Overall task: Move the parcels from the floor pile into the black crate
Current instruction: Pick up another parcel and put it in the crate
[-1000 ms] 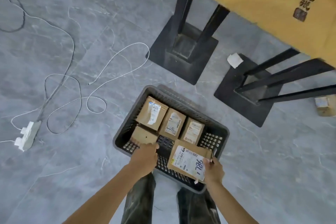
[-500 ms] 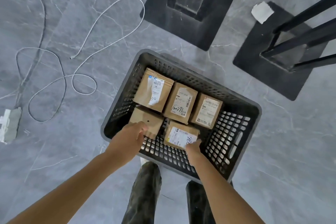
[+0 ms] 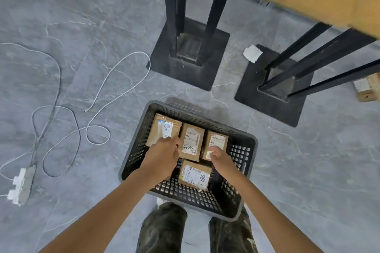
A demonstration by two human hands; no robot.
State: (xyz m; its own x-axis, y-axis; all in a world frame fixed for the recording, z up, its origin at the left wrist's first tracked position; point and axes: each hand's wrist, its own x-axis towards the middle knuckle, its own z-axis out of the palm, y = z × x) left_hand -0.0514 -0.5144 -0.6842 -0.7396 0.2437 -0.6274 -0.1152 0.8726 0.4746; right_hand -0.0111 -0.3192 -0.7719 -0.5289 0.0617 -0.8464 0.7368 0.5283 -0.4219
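Crate (image 3: 240, 156), black, lower centre, four labelled parcels (image 3: 192, 141) showing | left hand (image 3: 162, 156) over its left side | right hand (image 3: 219, 156) at rightmost parcel (image 3: 217, 141) | both grips: cannot tell.

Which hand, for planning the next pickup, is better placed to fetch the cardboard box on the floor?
Probably the right hand: it is on the side of the black crate nearer the cardboard box.
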